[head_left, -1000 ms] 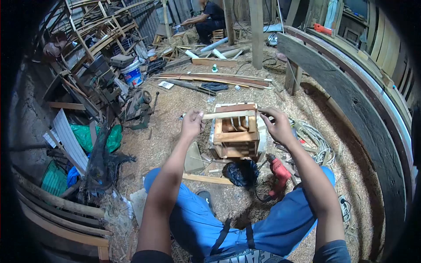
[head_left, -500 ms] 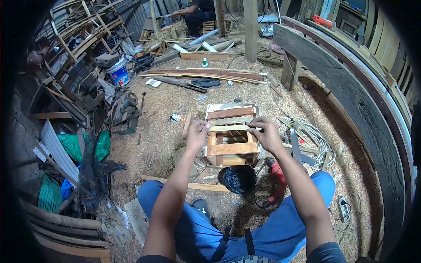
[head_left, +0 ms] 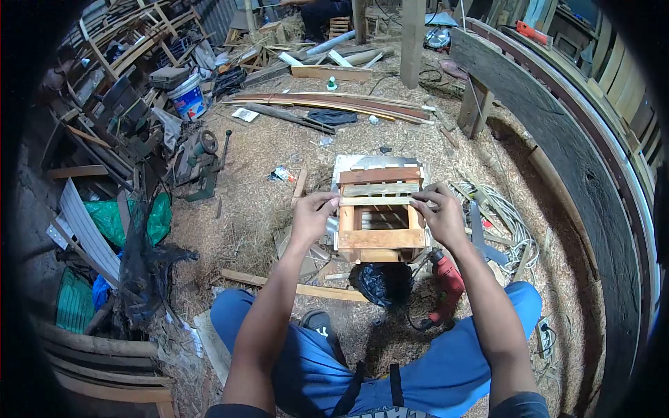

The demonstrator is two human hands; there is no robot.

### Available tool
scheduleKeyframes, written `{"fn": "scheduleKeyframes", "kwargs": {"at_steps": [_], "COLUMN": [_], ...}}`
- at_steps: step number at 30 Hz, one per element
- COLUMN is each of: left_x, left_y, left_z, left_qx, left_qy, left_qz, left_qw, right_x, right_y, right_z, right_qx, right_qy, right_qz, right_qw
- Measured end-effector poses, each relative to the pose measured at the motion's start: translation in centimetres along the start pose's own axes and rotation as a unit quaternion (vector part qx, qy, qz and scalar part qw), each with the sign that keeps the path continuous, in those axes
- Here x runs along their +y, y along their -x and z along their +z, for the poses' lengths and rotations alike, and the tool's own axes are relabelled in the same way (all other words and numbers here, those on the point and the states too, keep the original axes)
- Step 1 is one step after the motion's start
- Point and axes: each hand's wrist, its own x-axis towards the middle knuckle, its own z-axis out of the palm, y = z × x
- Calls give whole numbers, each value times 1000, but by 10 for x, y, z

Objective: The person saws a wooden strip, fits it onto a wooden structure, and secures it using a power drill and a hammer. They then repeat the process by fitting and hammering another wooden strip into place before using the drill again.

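Observation:
A thin pale wooden slat (head_left: 376, 200) spans the top of a small wooden crate (head_left: 382, 239) in front of me. My left hand (head_left: 313, 217) pinches the slat's left end between thumb and fingers. At its right end, the fingers of my right hand (head_left: 440, 213) are closed the same way. Just beyond it, a greyish slat (head_left: 382, 189) and a reddish-brown board (head_left: 380, 175) lie across the crate. Between the held slat and the near board, the crate's top is open. A red power drill (head_left: 449, 282) rests on the ground near my right forearm.
A black plastic bag (head_left: 382, 284) sits before the crate. A hand saw (head_left: 479, 237) and coiled cable (head_left: 512, 230) lie to the right. Long wood strips (head_left: 341, 104) are behind, and a heavy plank (head_left: 550, 132) runs along the right. Another person (head_left: 327, 14) is at the back.
The view has shifted slightly, so the crate appears a little further right. Both hands still hold the slat's ends across the crate, with little visible movement.

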Motion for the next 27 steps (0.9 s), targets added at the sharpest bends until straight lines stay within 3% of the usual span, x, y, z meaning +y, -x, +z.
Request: {"fn": "scheduleKeyframes", "kwargs": {"at_steps": [4, 10, 13, 16, 27], "left_x": [-4, 14, 1, 4, 12], "left_y": [3, 16, 15, 18, 23], "left_z": [1, 8, 14, 13, 17], "left_qx": [5, 59, 76, 62, 86], "left_qy": [12, -49, 1, -45, -24], "left_qz": [-1, 43, 39, 42, 34], "left_qw": [1000, 996, 996, 996, 995], "right_x": [5, 16, 8, 8, 13], "right_y": [0, 4, 8, 9, 11], "right_z": [-3, -3, -3, -3, 3], "right_qx": [26, 33, 42, 41, 68], "right_qy": [45, 17, -9, -1, 0], "right_qz": [-34, -8, 32, 43, 2], "right_qw": [998, 999, 999, 998, 998]}}
